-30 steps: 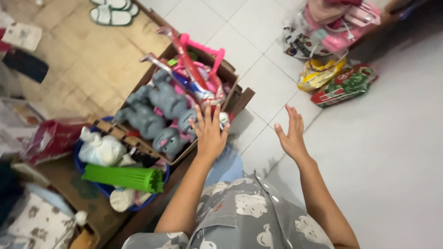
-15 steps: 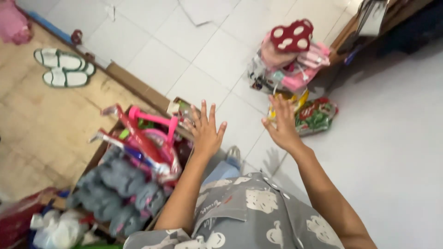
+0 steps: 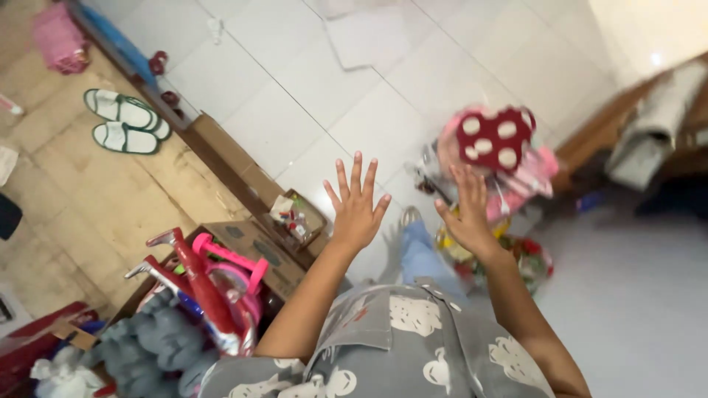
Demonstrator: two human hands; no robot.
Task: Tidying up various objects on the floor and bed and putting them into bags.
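head view, looking down past my grey patterned shirt (image 3: 398,346) to the white tiled floor (image 3: 295,96). my left hand (image 3: 358,210) is raised with its fingers fanned wide, palm down, gripping nothing. my right hand (image 3: 466,217) is up beside it at about 3 o'clock, fingers loosely spread and also bare, nearest the blurred pile of pink things (image 3: 509,173) topped by a red piece with white dots (image 3: 493,136), which sits at roughly 1 o'clock from that hand. whether the fingertips brush the pile i cannot tell; the blur hides it.

just at 9 o'clock from my left hand a small open cardboard box (image 3: 295,217) holds bright odds and ends. further toward 8 o'clock stands a bigger box with a pink and red scooter (image 3: 214,284) and grey plush toys (image 3: 155,343). a pair of green and white sandals (image 3: 122,121) lies at 10 o'clock on the tan floor, well apart.

as i judge it, a reach for the pile goes best with both palms low and wide, coming under the loose bags rather than pinching the top piece, since the stack looks soft and likely to slide. my foot (image 3: 410,216) is between the hands, so i would watch my balance.
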